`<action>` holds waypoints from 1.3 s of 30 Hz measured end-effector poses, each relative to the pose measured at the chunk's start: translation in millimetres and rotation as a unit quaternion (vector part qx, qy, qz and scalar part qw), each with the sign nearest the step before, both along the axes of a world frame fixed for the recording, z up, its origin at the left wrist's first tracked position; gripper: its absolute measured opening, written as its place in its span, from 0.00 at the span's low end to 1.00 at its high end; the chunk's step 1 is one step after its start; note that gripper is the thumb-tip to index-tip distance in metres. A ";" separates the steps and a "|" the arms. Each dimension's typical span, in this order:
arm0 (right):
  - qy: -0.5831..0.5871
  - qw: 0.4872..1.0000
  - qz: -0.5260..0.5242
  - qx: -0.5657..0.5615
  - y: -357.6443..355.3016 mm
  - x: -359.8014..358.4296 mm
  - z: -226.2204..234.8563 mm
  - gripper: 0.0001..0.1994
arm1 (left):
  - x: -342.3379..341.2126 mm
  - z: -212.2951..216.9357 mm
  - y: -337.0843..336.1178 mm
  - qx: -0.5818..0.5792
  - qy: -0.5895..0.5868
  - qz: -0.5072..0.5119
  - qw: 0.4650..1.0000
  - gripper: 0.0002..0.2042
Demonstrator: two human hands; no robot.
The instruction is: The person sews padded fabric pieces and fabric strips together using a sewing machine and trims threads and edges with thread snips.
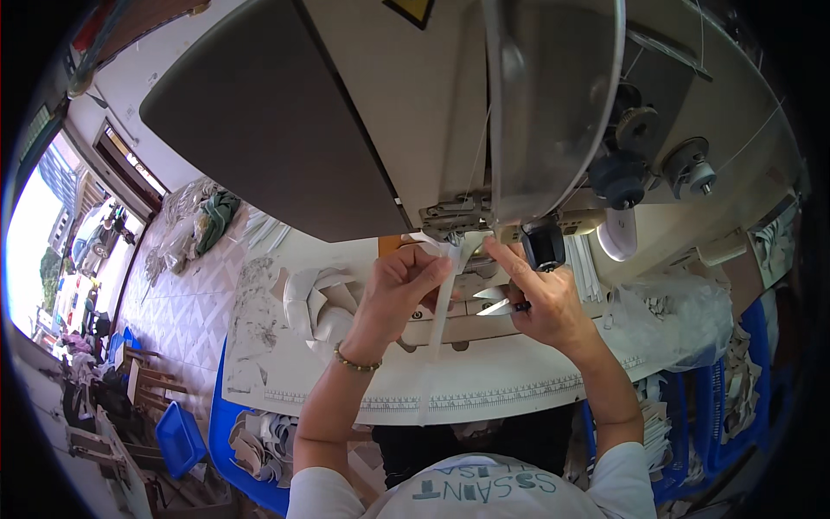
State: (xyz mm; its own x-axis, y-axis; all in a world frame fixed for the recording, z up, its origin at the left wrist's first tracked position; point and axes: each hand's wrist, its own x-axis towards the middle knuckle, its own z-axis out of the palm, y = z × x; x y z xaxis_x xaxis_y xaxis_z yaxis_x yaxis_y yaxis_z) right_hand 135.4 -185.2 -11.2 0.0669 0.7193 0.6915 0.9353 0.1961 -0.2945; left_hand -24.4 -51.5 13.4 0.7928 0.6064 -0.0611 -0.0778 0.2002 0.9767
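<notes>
A large sewing machine hangs over the work, its presser foot and needle area just beyond my fingers. My left hand is closed, thumb and forefinger pinching a narrow white strip close to the needle. The strip runs down across the table toward me. In my right hand a pair of small scissors is tucked in the curled fingers, blades pointing left and parted. The right forefinger stretches to the work beside the needle. What lies under the presser foot is mostly hidden.
On the white table lie curved pale pieces at left and a clear plastic bag at right. A printed ruler scale follows the front edge. Blue bins of cut pieces flank me. A blue basin sits farther left.
</notes>
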 end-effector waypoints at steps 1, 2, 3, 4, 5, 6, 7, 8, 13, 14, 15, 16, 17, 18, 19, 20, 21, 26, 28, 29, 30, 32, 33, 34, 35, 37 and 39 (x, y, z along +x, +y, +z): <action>0.001 1.000 0.009 0.012 3.1 -0.6 -4.2 0.35 | -5.3 -3.1 -6.1 0.033 0.018 0.004 0.999 0.06; 0.002 1.000 0.018 0.025 6.2 -0.7 -6.9 0.41 | -7.8 -12.6 -6.9 0.031 0.023 0.003 0.999 0.06; -0.042 0.999 0.002 0.027 10.8 -0.5 -6.0 0.41 | -9.0 -26.9 -4.1 0.196 0.025 0.063 0.978 0.05; -0.041 0.999 0.000 0.025 12.6 2.2 -7.4 0.41 | -6.6 -27.2 -5.2 0.356 0.023 0.119 0.927 0.04; -0.041 0.999 0.004 0.024 13.5 4.8 -9.2 0.41 | -8.5 -20.3 -9.7 0.528 0.025 0.147 0.836 0.09; -0.041 0.999 0.008 0.023 13.0 6.4 -10.3 0.40 | -6.4 -17.6 -10.8 0.526 0.024 0.145 0.837 0.09; -0.041 0.999 0.008 0.023 12.3 6.1 -10.7 0.40 | -5.3 -15.7 -11.8 0.639 -0.008 0.161 0.753 0.12; -0.025 1.000 0.010 0.006 11.5 5.7 -10.5 0.40 | -4.3 -14.5 -11.6 0.737 -0.041 0.174 0.651 0.15; -0.026 0.999 0.012 -0.018 10.3 5.5 -9.8 0.39 | -2.9 -19.9 1.3 0.837 -0.089 0.141 0.521 0.14; -0.040 0.999 0.008 -0.003 10.7 6.6 -10.9 0.39 | -2.1 -20.5 1.2 0.856 -0.086 0.148 0.487 0.12; -0.054 0.998 0.004 0.012 10.8 8.0 -11.2 0.39 | -1.3 -21.5 1.5 0.857 -0.088 0.149 0.486 0.12; -0.055 0.998 0.003 0.014 10.5 8.5 -10.1 0.39 | -1.5 -22.4 1.9 0.861 -0.090 0.151 0.477 0.12; -0.061 0.998 0.002 0.006 9.6 9.3 -8.2 0.38 | -1.3 -22.7 2.1 0.865 -0.091 0.154 0.469 0.11; -0.067 0.998 0.001 -0.003 8.8 10.1 -6.4 0.38 | -0.4 -22.3 1.9 0.866 -0.092 0.153 0.467 0.11; -0.066 0.998 0.000 -0.001 8.8 9.6 -4.6 0.38 | -0.8 -20.9 1.8 0.868 -0.088 0.152 0.464 0.11; -0.083 0.997 -0.010 -0.003 8.8 9.1 -2.9 0.38 | -1.3 -19.8 1.8 0.870 -0.085 0.150 0.461 0.11; -0.100 0.995 -0.020 -0.006 8.8 8.4 -1.2 0.38 | -2.2 -19.9 2.3 0.871 -0.085 0.149 0.460 0.11; -0.106 0.994 -0.013 0.023 11.9 8.0 6.5 0.24 | 1.7 -24.5 10.3 0.861 -0.101 0.156 0.473 0.13; -0.101 0.995 -0.012 0.015 13.0 10.6 7.6 0.24 | 4.7 -21.8 11.8 0.857 -0.101 0.155 0.481 0.12; -0.098 0.995 -0.014 -0.003 13.2 12.9 7.4 0.23 | 6.1 -20.9 12.4 0.852 -0.100 0.154 0.490 0.12; -0.095 0.995 -0.016 -0.022 13.7 14.8 7.3 0.22 | 6.7 -20.6 12.4 0.853 -0.100 0.153 0.489 0.12; -0.096 0.995 -0.010 -0.015 14.0 15.1 12.0 0.22 | 6.3 -20.8 12.3 0.849 -0.107 0.148 0.496 0.12; -0.098 0.995 -0.004 -0.008 13.8 15.2 13.4 0.21 | 5.9 -21.6 12.3 0.850 -0.106 0.146 0.495 0.12; -0.096 0.995 -0.005 -0.007 13.8 15.1 13.5 0.21 | 5.2 -22.1 12.2 0.850 -0.103 0.146 0.496 0.12; -0.084 0.996 0.002 -0.009 13.8 15.0 13.3 0.20 | 4.9 -22.1 12.4 0.850 -0.100 0.146 0.497 0.13; -0.071 0.997 0.007 -0.010 15.2 15.8 11.3 0.20 | 6.0 -19.8 12.1 0.853 -0.098 0.142 0.493 0.13; -0.053 0.999 0.002 -0.003 19.6 18.3 5.8 0.18 | 7.1 -18.5 12.2 0.855 -0.097 0.139 0.490 0.13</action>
